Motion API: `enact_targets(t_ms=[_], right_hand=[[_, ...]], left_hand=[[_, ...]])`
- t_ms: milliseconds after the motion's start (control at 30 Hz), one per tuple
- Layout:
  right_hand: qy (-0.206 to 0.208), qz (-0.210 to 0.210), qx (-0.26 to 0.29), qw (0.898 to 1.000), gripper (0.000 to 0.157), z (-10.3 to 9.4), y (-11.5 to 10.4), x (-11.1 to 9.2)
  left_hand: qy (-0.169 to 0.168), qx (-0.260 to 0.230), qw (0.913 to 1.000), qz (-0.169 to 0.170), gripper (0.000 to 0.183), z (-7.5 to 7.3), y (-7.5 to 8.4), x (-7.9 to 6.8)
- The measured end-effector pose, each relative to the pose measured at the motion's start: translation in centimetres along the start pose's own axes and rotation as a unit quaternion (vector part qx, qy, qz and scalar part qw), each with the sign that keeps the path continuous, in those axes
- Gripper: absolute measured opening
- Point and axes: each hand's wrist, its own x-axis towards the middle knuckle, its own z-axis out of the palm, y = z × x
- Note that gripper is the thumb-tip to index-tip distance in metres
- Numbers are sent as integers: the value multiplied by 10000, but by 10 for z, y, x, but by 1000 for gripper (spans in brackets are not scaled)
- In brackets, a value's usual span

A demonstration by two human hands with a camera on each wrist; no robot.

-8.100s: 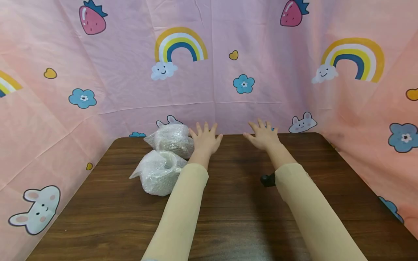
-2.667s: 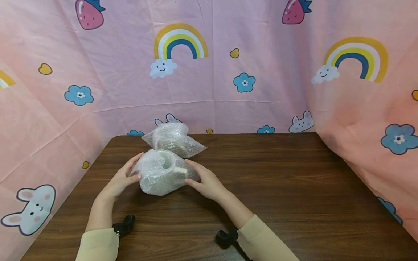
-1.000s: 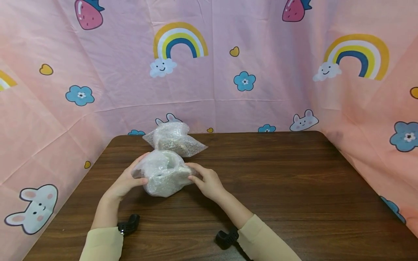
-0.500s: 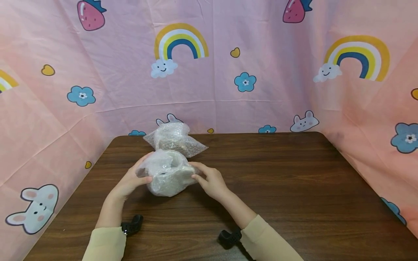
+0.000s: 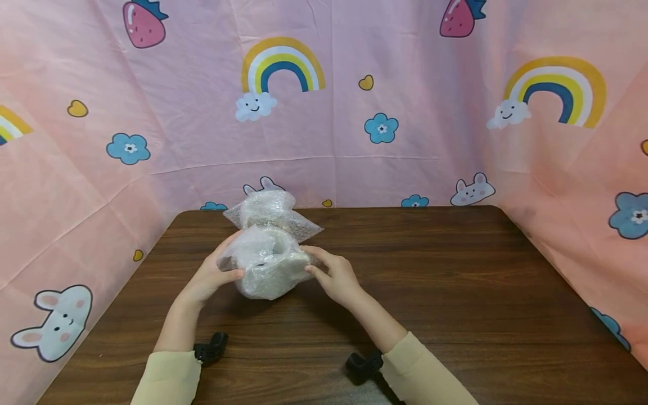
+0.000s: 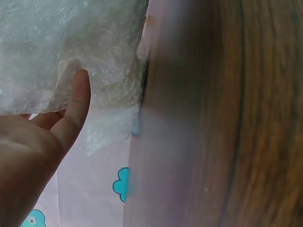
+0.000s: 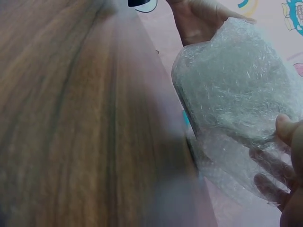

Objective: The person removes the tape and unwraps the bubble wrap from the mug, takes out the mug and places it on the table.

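Note:
A clear bubble-wrap bundle (image 5: 270, 278) with a round hollow in its top is between my two hands at the left of centre in the head view. My left hand (image 5: 208, 278) grips its left side, thumb in front and the other fingers behind the wrap. At the opposite end my right hand (image 5: 340, 277) pinches the loose wrap; fingers (image 7: 272, 168) show through the plastic in the right wrist view. What the wrap contains cannot be made out. Just behind stands a second bubble-wrap bundle (image 5: 265, 208), untouched.
Everything is over a dark brown wooden table (image 5: 455, 292). A pink cartoon-print cloth (image 5: 202, 124) hangs behind and along both sides. Black devices are strapped at the left wrist (image 5: 211, 349) and the right wrist (image 5: 364, 367).
Both hands, first stretched out over the table, have come to the near bundle and taken hold of it. In the last second it has shifted right and slightly up in view. The far bundle stays put.

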Motion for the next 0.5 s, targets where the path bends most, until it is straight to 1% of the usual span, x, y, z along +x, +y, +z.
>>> enact_targets(t_ms=[267,500], right_hand=[[28,12,6,10000,43,-12,-2,-2],[94,3,44,9999,44,-24,2,-5]], left_hand=[[74,-42,10000,-9,86,9,9,2],[114,-95,9999,-25,87,21,17,5]])
